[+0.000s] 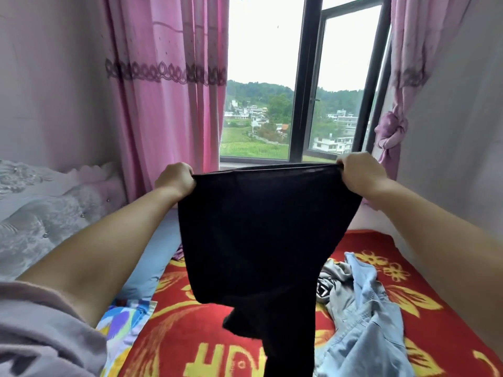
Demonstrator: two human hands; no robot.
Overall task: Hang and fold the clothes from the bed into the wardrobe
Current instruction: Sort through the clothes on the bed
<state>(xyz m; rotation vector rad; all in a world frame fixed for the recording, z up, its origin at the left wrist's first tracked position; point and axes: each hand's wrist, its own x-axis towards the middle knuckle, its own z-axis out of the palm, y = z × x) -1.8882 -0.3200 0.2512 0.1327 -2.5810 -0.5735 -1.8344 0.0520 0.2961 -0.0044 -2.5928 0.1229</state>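
Observation:
I hold a black garment (261,235) up in the air over the bed, stretched flat between both hands. My left hand (175,179) grips its top left corner and my right hand (356,172) grips its top right corner. The cloth hangs down wide at the top and narrows to a dangling strip near the bottom of the view. Below it lies the bed with a red and yellow blanket (196,336). On the blanket to the right sit a light blue denim garment (367,330) and a grey printed garment (332,284), both crumpled.
A light blue pillow (152,270) and a colourful patterned cloth (122,322) lie at the bed's left side. A padded headboard (40,213) stands at the left. Pink curtains (163,91) frame a window (304,77) straight ahead. The wardrobe is out of view.

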